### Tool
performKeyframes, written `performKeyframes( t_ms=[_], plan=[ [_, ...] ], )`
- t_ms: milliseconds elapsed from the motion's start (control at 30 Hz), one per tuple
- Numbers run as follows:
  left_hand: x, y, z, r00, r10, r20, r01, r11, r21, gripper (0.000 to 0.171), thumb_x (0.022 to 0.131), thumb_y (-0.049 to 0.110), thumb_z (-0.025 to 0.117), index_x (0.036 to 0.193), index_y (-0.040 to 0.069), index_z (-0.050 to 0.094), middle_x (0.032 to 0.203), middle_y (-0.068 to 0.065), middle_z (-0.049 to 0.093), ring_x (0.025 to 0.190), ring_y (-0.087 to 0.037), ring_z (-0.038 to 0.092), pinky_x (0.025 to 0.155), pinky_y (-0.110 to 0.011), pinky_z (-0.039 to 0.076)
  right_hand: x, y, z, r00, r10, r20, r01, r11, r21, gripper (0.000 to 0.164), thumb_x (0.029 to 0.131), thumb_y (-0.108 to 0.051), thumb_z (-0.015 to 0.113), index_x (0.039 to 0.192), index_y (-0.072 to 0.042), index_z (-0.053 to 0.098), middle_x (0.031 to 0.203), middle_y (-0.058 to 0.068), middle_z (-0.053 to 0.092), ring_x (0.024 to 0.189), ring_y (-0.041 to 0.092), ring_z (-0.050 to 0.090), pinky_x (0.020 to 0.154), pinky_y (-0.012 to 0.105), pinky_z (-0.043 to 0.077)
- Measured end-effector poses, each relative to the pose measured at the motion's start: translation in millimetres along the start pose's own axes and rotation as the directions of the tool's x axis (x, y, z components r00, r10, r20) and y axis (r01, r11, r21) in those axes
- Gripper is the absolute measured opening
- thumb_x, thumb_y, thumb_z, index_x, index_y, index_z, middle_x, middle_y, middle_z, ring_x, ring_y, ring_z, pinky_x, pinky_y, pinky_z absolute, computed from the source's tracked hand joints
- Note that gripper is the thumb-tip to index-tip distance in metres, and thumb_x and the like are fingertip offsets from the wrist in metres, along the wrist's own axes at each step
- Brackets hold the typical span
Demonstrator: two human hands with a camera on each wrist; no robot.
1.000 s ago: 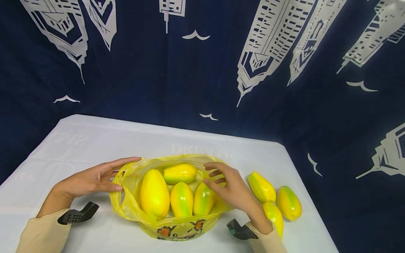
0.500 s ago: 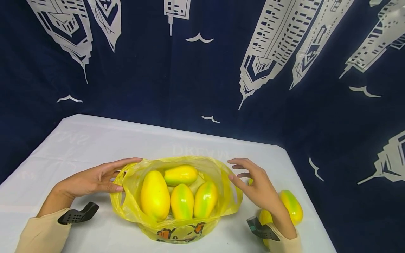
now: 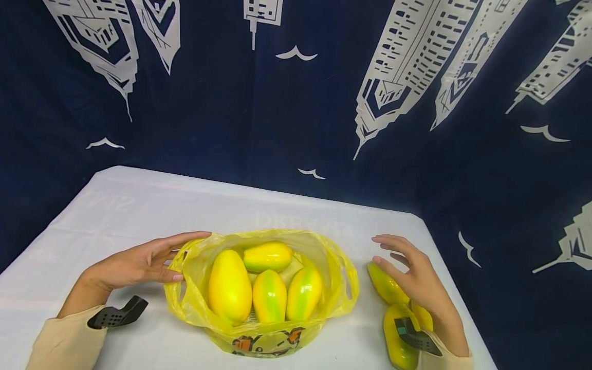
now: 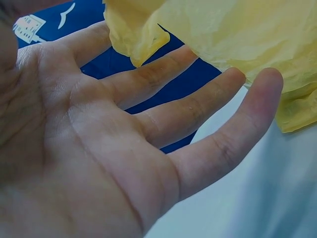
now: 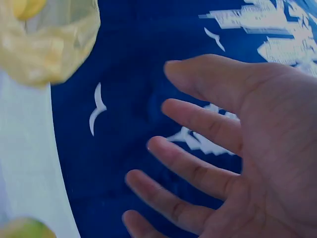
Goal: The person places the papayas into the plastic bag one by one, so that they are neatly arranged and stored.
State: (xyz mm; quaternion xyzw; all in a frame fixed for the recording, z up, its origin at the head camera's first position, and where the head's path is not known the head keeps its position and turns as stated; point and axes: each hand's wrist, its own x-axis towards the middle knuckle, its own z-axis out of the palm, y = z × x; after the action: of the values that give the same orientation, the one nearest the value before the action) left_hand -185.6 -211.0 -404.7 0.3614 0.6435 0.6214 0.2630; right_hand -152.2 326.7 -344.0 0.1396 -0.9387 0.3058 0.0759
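Near the table's [image 3: 139, 205] front edge, left hand [image 3: 134, 264], fingers straight, touches the yellow bag [image 3: 263, 336]; right hand [image 3: 418, 277], fingers spread, hovers over loose mangoes [image 3: 386, 282].

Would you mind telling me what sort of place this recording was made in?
Probably a staged recording booth, not a kitchen or shop: a navy skyline-print curtain encloses one white-covered table, bare except for a yellow plastic bag and papayas.
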Motion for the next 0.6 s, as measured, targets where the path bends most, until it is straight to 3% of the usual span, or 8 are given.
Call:
performKeyframes(
  t_ms=[267,600],
  plan=[
    [-0.9,-0.6,-0.7,1.000,0.014,-0.012,-0.014,1.000,0.020,0.076,0.095,-0.009,0.056,0.160,0.007,0.019,0.167,-0.008,0.022,0.145,-0.007,0.036,0.109,-0.024,0.044,-7,18,-11,0.998,0.051,0.034,-0.051,0.999,-0.003,0.044,0.096,-0.025,0.069,0.138,-0.018,0.058,0.144,0.012,0.053,0.127,0.040,0.053,0.098,0.062,0.047],
    [0.9,-4.1,-2.1,1.000,0.005,0.004,-0.005,1.000,-0.011,0.076,0.095,-0.010,0.054,0.160,0.006,0.018,0.166,-0.007,0.021,0.144,-0.015,0.039,0.108,-0.028,0.046,-8,38,-16,0.985,0.158,0.065,-0.159,0.987,0.003,0.048,0.094,-0.029,0.071,0.138,-0.012,0.058,0.149,0.017,0.047,0.130,0.045,0.048,0.102,0.066,0.042]
  ],
)
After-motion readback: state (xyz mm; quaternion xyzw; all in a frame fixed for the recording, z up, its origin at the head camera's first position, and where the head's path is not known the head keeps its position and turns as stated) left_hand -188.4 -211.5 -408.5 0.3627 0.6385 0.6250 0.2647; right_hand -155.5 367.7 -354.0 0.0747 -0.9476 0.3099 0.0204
